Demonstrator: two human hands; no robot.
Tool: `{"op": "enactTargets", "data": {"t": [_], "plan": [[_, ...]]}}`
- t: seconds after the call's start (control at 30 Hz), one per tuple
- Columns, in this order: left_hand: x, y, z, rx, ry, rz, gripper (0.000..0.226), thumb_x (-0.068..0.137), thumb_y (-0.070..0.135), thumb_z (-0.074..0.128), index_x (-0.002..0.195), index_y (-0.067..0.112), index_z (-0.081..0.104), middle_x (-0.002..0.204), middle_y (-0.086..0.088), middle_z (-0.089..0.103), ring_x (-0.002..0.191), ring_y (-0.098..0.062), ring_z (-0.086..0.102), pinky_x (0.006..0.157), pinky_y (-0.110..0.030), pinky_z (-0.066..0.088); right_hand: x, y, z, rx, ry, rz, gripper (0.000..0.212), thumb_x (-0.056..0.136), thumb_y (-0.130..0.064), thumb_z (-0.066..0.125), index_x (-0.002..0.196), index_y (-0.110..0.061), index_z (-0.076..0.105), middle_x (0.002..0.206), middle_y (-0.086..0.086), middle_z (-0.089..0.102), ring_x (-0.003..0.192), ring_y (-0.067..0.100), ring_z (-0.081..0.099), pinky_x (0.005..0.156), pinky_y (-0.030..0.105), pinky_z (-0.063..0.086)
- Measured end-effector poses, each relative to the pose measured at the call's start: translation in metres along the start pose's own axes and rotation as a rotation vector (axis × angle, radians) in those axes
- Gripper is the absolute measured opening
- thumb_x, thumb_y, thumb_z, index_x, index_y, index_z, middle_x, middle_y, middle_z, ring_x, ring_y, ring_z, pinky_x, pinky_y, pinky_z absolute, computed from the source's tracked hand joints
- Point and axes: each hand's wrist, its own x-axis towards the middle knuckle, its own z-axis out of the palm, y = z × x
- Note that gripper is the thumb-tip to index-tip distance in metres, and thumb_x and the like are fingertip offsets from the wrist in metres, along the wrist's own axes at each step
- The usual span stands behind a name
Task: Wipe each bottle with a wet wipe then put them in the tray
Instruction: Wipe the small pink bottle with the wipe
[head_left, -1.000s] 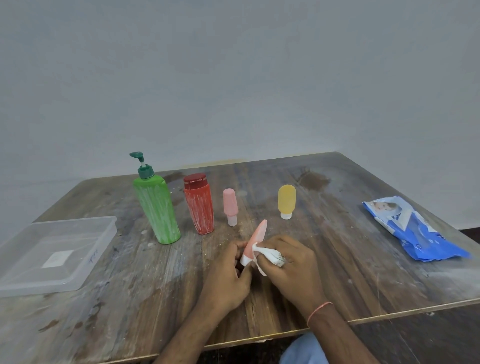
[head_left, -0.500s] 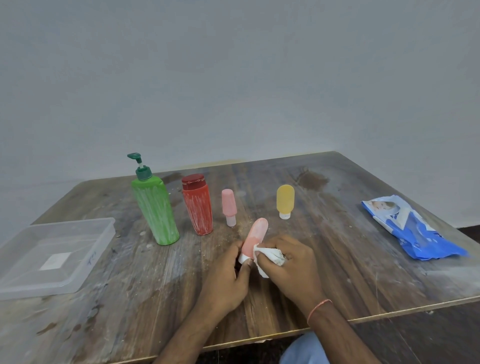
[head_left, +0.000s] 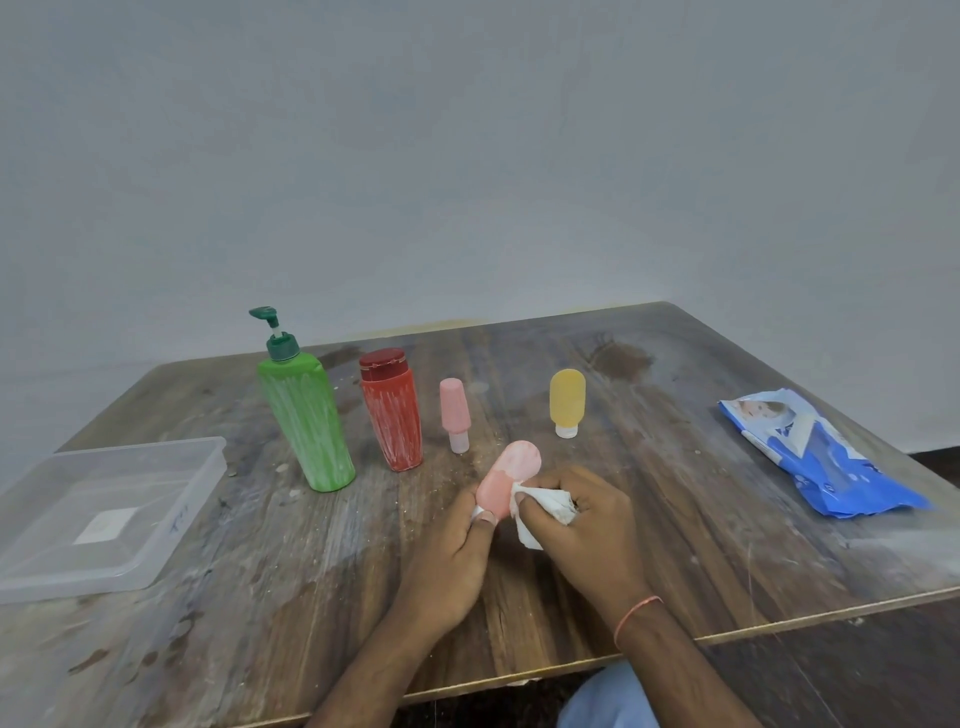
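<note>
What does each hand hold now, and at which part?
The left hand pinches the coral bottle at its lower cap end. The right hand holds the crumpled wet wipe against the bottle's side.

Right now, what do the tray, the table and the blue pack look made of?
Tray: clear, slightly frosted plastic; the table shows through it.
Table: wood or wood-look board, matt, worn, with grain lines, pale smears and a light edge strip.
Blue pack: thin glossy plastic film, crinkled, printed.

2 bare forearms, no sleeves in view — the right wrist (head_left: 638, 616) wears 1 thin orange-pink thread band. Light blue clothing (head_left: 605, 699) shows at the bottom edge — nothing else worn.
</note>
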Motion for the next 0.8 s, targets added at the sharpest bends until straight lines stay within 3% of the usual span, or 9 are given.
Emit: {"op": "enactTargets", "data": {"t": [0.07, 0.13, 0.23, 0.33, 0.47, 0.53, 0.7, 0.8], "plan": [[-0.0003, -0.001, -0.0001, -0.05, 0.006, -0.023, 0.023, 0.112, 0.037, 0.039, 0.125, 0.048, 0.053, 0.107, 0.025, 0.062, 0.101, 0.004, 0.058, 0.084, -0.028, 0.044, -0.0021, 0.0009, 0.0014, 0.042, -0.03, -0.036, 0.011, 0.086, -0.033, 0.086, 0.096, -0.027, 0.084, 0.088, -0.019, 0.075, 0.082, 0.007, 0.073, 0.067, 0.02, 0.058], [-0.0004, -0.0022, 0.0001, -0.073, 0.003, -0.049, 0.022, 0.112, 0.037, 0.038, 0.118, 0.053, 0.051, 0.107, 0.023, 0.063, 0.099, 0.004, 0.058, 0.088, -0.031, 0.049, -0.0021, 0.0009, 0.0013, -0.003, -0.008, -0.029, 0.014, 0.087, -0.031, 0.087, 0.1, -0.025, 0.085, 0.091, -0.018, 0.076, 0.086, 0.004, 0.073, 0.069, 0.017, 0.057], [-0.0008, -0.0014, 0.0, -0.082, 0.014, -0.055, 0.025, 0.112, 0.035, 0.036, 0.116, 0.055, 0.051, 0.102, 0.02, 0.063, 0.096, 0.004, 0.058, 0.091, -0.034, 0.051, -0.0004, 0.0009, -0.0007, -0.019, 0.012, 0.033, 0.01, 0.085, -0.033, 0.087, 0.092, -0.03, 0.08, 0.083, -0.021, 0.072, 0.082, 0.004, 0.071, 0.063, 0.015, 0.053], [-0.0024, 0.0015, -0.0006, -0.096, 0.003, -0.053, 0.024, 0.113, 0.037, 0.035, 0.118, 0.055, 0.049, 0.109, 0.024, 0.061, 0.099, 0.009, 0.056, 0.092, -0.032, 0.05, -0.0017, 0.0, 0.001, 0.062, -0.032, -0.004, 0.012, 0.086, -0.039, 0.085, 0.094, -0.031, 0.083, 0.088, -0.02, 0.076, 0.084, 0.008, 0.074, 0.068, 0.021, 0.059], [-0.0026, 0.0019, -0.0001, -0.089, 0.018, -0.052, 0.024, 0.109, 0.042, 0.034, 0.111, 0.061, 0.049, 0.102, 0.017, 0.063, 0.094, 0.004, 0.057, 0.092, -0.038, 0.052, -0.0002, 0.0031, -0.0018, -0.049, 0.032, 0.077, 0.013, 0.086, -0.036, 0.087, 0.095, -0.03, 0.08, 0.086, -0.023, 0.071, 0.087, 0.001, 0.07, 0.063, 0.017, 0.056], [-0.003, 0.0022, -0.0005, -0.093, 0.019, -0.052, 0.025, 0.11, 0.04, 0.034, 0.112, 0.059, 0.049, 0.102, 0.015, 0.062, 0.094, 0.003, 0.057, 0.092, -0.039, 0.053, -0.0003, 0.0035, -0.0019, -0.019, 0.001, 0.088, 0.012, 0.084, -0.038, 0.086, 0.092, -0.034, 0.078, 0.084, -0.022, 0.071, 0.083, 0.003, 0.07, 0.062, 0.019, 0.055], [-0.0034, 0.0045, -0.0017, -0.067, 0.022, -0.055, 0.024, 0.113, 0.035, 0.036, 0.108, 0.055, 0.049, 0.102, 0.014, 0.062, 0.097, -0.005, 0.059, 0.092, -0.041, 0.053, 0.0004, 0.0048, -0.0005, -0.041, 0.033, 0.123, 0.018, 0.085, -0.037, 0.086, 0.097, -0.024, 0.082, 0.088, -0.016, 0.074, 0.082, 0.003, 0.07, 0.063, 0.022, 0.059], [-0.0042, 0.007, -0.0012, -0.07, 0.022, -0.055, 0.02, 0.105, 0.048, 0.032, 0.113, 0.049, 0.051, 0.101, 0.014, 0.062, 0.096, -0.007, 0.06, 0.09, -0.042, 0.054, 0.0012, 0.0071, -0.0019, -0.026, 0.014, 0.182, 0.015, 0.083, -0.034, 0.088, 0.093, -0.028, 0.079, 0.086, -0.017, 0.073, 0.084, 0.002, 0.07, 0.061, 0.019, 0.057]]}}
